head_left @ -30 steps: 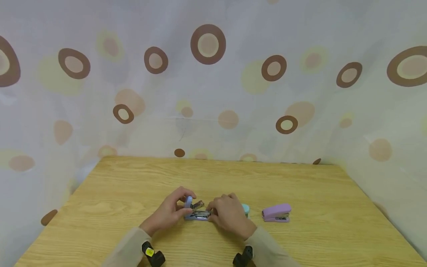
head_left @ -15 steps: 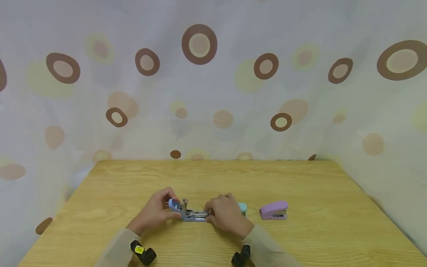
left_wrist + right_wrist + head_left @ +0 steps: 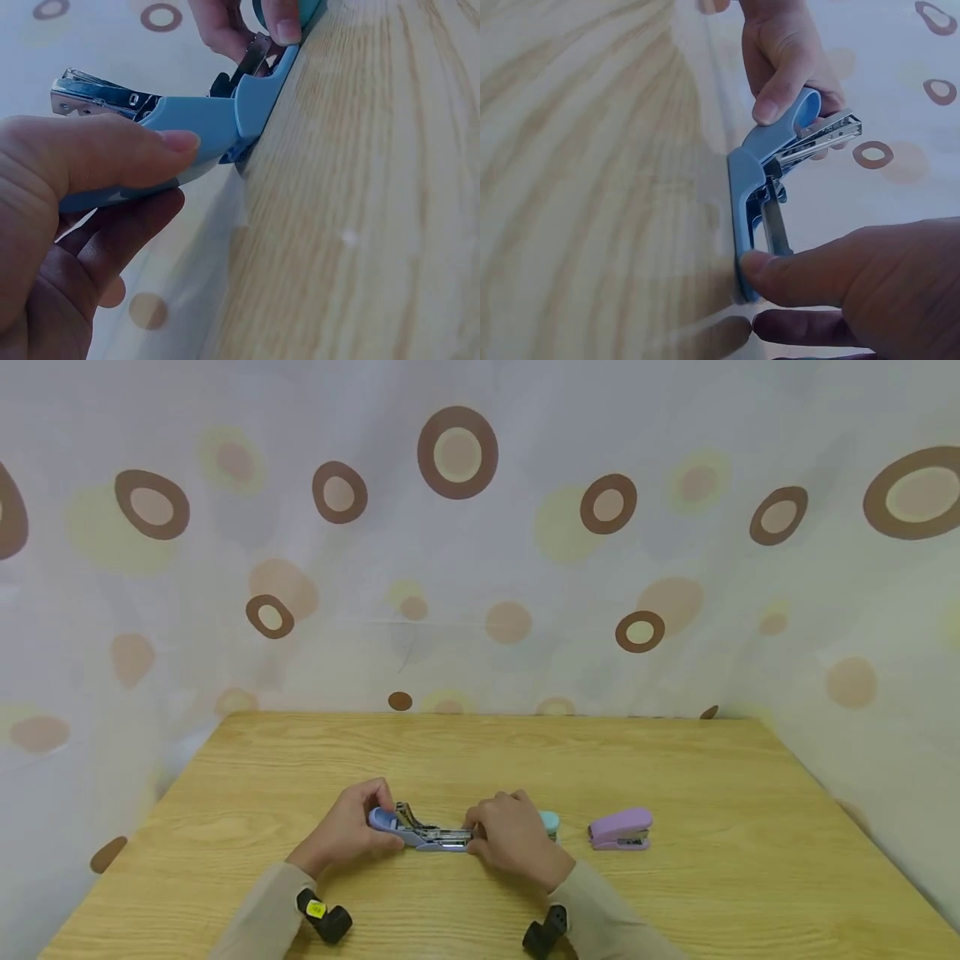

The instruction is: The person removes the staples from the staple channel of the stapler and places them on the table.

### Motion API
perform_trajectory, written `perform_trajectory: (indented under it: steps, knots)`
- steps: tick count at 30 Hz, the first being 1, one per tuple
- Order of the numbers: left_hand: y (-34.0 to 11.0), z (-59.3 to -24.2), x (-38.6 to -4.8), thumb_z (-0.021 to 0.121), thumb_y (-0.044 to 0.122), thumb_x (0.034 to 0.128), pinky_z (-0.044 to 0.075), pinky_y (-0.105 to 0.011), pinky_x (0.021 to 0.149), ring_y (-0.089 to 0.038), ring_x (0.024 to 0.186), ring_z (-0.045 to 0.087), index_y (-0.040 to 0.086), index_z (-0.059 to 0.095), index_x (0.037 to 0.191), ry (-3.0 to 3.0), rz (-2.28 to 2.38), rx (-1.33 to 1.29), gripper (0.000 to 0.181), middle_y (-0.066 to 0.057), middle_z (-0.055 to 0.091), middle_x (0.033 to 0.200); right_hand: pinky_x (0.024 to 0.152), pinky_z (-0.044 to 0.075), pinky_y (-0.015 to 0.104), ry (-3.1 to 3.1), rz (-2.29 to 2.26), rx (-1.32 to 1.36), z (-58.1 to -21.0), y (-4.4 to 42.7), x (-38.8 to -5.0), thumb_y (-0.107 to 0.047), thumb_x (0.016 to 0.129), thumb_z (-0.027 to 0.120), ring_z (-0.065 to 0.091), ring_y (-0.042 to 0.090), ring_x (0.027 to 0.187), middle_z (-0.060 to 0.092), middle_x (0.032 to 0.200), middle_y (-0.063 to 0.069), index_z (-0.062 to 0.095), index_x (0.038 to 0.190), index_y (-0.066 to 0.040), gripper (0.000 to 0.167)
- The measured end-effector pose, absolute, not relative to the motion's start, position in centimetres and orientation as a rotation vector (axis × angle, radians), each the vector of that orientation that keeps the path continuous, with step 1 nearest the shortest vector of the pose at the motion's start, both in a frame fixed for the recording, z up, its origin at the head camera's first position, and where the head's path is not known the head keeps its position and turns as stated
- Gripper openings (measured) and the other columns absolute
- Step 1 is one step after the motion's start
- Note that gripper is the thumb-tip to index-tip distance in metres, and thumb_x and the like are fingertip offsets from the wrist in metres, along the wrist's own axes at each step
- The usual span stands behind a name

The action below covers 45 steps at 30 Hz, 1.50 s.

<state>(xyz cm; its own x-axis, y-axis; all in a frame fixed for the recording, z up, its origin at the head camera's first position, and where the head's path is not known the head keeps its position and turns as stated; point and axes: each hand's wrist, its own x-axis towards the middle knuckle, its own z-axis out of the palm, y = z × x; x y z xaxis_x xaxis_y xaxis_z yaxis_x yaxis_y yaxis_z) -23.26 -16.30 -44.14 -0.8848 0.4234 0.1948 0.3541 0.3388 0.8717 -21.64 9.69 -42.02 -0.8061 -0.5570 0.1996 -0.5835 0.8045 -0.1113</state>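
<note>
The spreading open of the blue stapler appears to be the step in hand. Its base is rested on the counter and pinched at the outer end by the right grip; its tipped-back cover is pinched by the left grip. For the next move, a steadied base seems called for. No brand is legible; marks on the yellow sticker by the left sleeve cannot be read.

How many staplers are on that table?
3: a blue stapler, folded open, gripped by the left hand and the right hand; apparently a teal stapler, partly hidden behind the right hand; a purple stapler farther right.
</note>
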Motion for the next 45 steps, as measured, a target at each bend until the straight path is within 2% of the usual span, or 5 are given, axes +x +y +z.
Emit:
perform_trajectory:
  steps: [9,13,21,30,45]
  knots:
    - [-16.0,-43.9,-22.8,0.086,0.001,0.0635,0.043,-0.022,0.062,-0.013,0.073,0.050,0.006,0.051,0.082,2.565,1.567,0.697,0.039,-0.005,0.052,0.083,0.064,0.045,0.020,-2.826,0.506,1.193,-42.3,9.3,-22.4,-0.012,0.084,0.071,0.051,0.003,0.071,0.061,0.087,-0.009,0.065,0.094,-0.022,0.015]
    - [-16.2,-43.6,-22.6,0.087,0.004,0.0637,0.044,-0.022,0.066,-0.016,0.077,0.052,0.007,0.052,0.082,2.594,1.525,0.668,0.040,-0.005,0.053,0.086,0.066,0.043,0.018,-2.828,0.614,1.324,-42.3,9.2,-22.8,-0.008,0.089,0.065,0.047,0.002,0.071,0.060,0.092,-0.006,0.065,0.094,-0.022,0.015]
    - [-16.1,-43.5,-22.7,0.086,0.003,0.0645,0.045,-0.022,0.068,-0.016,0.078,0.053,0.007,0.055,0.086,2.565,1.535,0.676,0.039,-0.006,0.054,0.088,0.064,0.039,0.017,-2.810,0.700,1.450,-41.8,9.0,-23.3,0.005,0.085,0.059,0.043,0.004,0.068,0.057,0.084,-0.003,0.065,0.092,-0.015,0.022]
    - [-16.0,-43.6,-23.1,0.085,0.001,0.0651,0.047,-0.024,0.068,-0.017,0.078,0.055,0.008,0.055,0.088,2.563,1.537,0.693,0.038,-0.006,0.055,0.088,0.057,0.030,0.016,-2.932,0.586,1.475,-40.5,8.2,-24.3,0.006,0.077,0.060,0.037,0.004,0.062,0.043,0.070,-0.008,0.054,0.081,-0.015,0.022]
    - [-16.0,-43.0,-23.1,0.088,0.006,0.0631,0.047,-0.024,0.074,-0.019,0.084,0.056,0.008,0.058,0.088,2.593,1.528,0.647,0.039,-0.006,0.057,0.091,0.063,0.040,0.018,-2.926,0.762,1.409,-40.2,9.3,-24.4,-0.004,0.088,0.066,0.044,0.005,0.070,0.049,0.080,-0.006,0.050,0.084,-0.013,0.019]
